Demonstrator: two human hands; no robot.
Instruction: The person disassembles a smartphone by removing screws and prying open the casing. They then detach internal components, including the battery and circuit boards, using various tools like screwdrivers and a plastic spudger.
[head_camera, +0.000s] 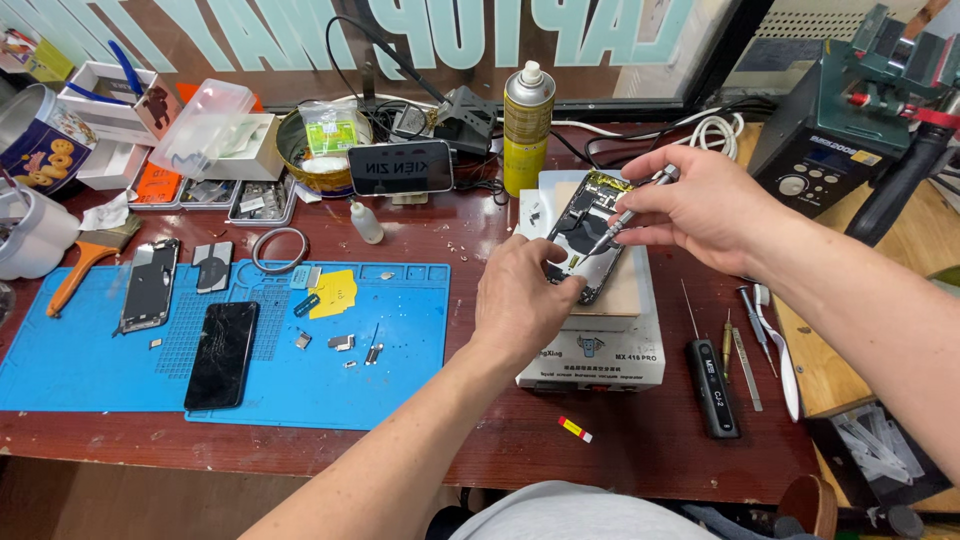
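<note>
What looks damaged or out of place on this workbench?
The black phone screen lying on the blue mat has cracked glass. Small loose metal parts lie scattered beside it, and a small red-and-yellow piece lies alone near the table's front edge.

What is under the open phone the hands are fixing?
The open phone lies on a tan pad atop a white box-shaped machine. The left hand covers the phone's lower end, hiding what is beneath there.

Reddish wooden bench (640, 440), blue mat (400, 390), white heater box (590, 360), spray can (527, 130)
</note>
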